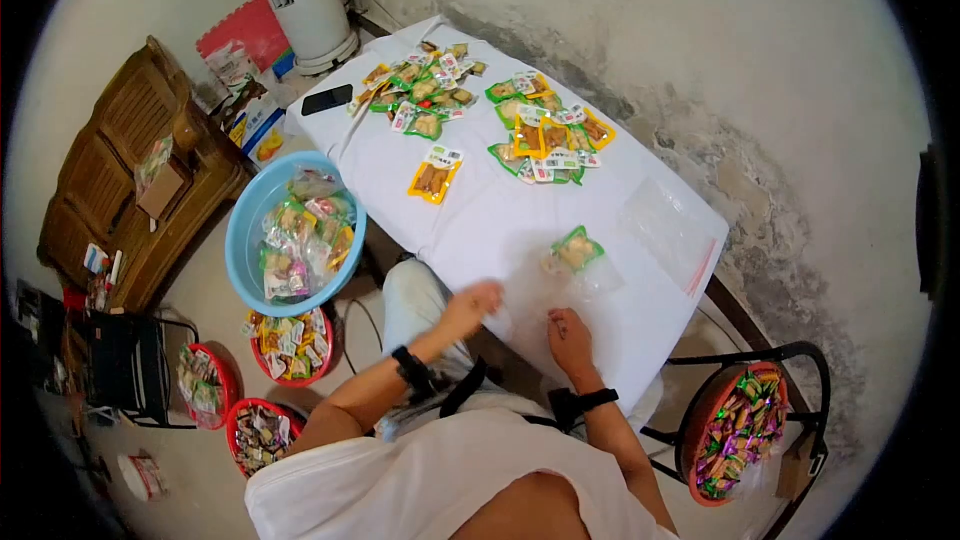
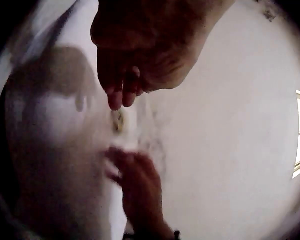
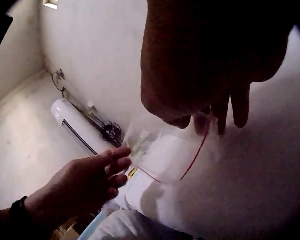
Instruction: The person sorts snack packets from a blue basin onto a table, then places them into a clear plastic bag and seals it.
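A clear zip bag point(image 1: 592, 278) with a red seal line lies on the white table point(image 1: 470, 210) in front of me, a green snack packet point(image 1: 577, 248) inside it. My right hand point(image 1: 566, 328) rests at the table's near edge. In the right wrist view its thumb and a finger point(image 3: 202, 122) pinch the bag's point(image 3: 165, 155) mouth by the red line. My left hand point(image 1: 478, 300) hovers a little left of it. Its fingers point(image 3: 115, 162) are straight and point at the packet point(image 3: 138, 142), holding nothing.
An empty clear bag point(image 1: 672, 230) lies at the table's right edge. Several snack packets point(image 1: 545, 130) and a black phone point(image 1: 327, 98) lie at the far end. A blue basin point(image 1: 245, 230) of filled bags and red baskets point(image 1: 290, 345) stand left; another basket point(image 1: 745, 430) sits right.
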Tool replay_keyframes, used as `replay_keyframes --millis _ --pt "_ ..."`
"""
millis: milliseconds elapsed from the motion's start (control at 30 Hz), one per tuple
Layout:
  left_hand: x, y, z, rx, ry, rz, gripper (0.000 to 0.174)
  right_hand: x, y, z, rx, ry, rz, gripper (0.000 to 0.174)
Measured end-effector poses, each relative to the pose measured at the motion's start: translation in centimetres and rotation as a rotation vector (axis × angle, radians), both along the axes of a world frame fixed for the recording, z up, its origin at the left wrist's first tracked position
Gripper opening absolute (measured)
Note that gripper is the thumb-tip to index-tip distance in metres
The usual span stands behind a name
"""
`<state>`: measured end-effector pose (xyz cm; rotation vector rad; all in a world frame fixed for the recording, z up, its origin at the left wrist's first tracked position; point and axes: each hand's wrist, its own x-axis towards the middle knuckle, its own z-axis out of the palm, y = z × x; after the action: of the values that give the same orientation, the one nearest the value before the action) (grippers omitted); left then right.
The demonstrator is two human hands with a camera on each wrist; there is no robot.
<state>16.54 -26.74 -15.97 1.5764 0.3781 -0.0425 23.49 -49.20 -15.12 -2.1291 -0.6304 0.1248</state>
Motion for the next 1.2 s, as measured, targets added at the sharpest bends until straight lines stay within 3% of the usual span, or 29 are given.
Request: replay_keyframes --millis 33,67,133,200,467,533,567,633,667,733,767,800,867,900,967,1000,1067,1133,1200 --pt "1.3 2.4 -0.1 0.200 -0.116 0.180 0.026 0.0 -0.1 0.1 0.044 -0.006 0.008 0.010" --pt "2.8 4.7 3.0 0.441 -0.095 0.347 0.027 0.2 -0.2 0.2 0.043 -0.004 0.007 0.010" --pt "6.7 10.6 0.6 0.946 -0.324 0.592 0.028 0.7 -0.3 0.3 -0.009 0.001 0.058 0.010" --pt "10.2 13.4 1.9 1.025 0.030 0.707 0.032 0.8 0.0 1.8 -0.026 0.069 0.060 0.012" --pt "13.6 16.9 0.5 1.141 0.246 0.502 0.053 0.4 0.0 3.2 -0.076 0.037 0.058 0.014" --pt "14.1 19.0 -1.5 0.873 0.241 0.522 0.050 0.1 0.0 3.2 -0.068 -0.004 0.091 0.014" --pt "14.2 20.3 -3.6 0.876 0.246 0.522 0.050 0.0 0.0 3.1 -0.065 0.002 0.093 0.014" --pt "14.5 22.6 -8.3 0.382 0.154 0.489 0.035 0.1 0.1 2.9 -0.084 0.100 0.052 0.016" --pt "14.5 22.4 -10.1 0.388 0.159 0.487 0.035 0.1 0.1 2.7 -0.080 0.106 0.051 0.016" --pt "13.2 19.9 -13.1 0.005 0.027 0.495 0.021 0.2 0.0 2.3 -0.032 0.168 0.001 0.016" --pt "10.0 15.5 -4.9 -0.228 0.108 0.418 0.012 0.2 0.0 2.6 -0.044 0.194 -0.019 0.017" --pt "9.3 13.6 -6.8 -0.435 -0.083 0.341 0.013 0.2 0.0 2.8 -0.044 0.202 -0.025 0.017" --pt "6.2 9.5 -1.8 -0.378 0.230 0.241 0.018 0.0 0.0 3.3 0.001 0.203 -0.023 0.016" --pt "5.0 8.1 0.4 -0.379 0.238 0.232 0.018 -0.2 -0.1 3.6 -0.001 0.210 -0.033 0.016" --pt "3.8 6.4 3.2 0.788 0.260 0.197 0.034 -0.5 -0.1 4.0 0.008 0.138 -0.019 0.015" --pt "3.9 6.5 2.7 0.789 0.261 0.188 0.034 -0.7 -0.2 4.1 0.008 0.142 -0.026 0.015" --pt "4.8 7.2 2.1 1.258 -0.225 0.289 0.054 -0.9 -0.4 4.2 0.005 0.162 -0.006 0.014" --pt "6.6 6.9 2.4 1.222 -0.248 0.231 0.064 -1.0 -0.5 3.6 0.006 0.150 -0.009 0.014" --pt "7.9 6.0 3.5 1.003 -0.044 -0.151 0.068 -1.1 -0.5 3.6 0.008 0.138 -0.015 0.014"
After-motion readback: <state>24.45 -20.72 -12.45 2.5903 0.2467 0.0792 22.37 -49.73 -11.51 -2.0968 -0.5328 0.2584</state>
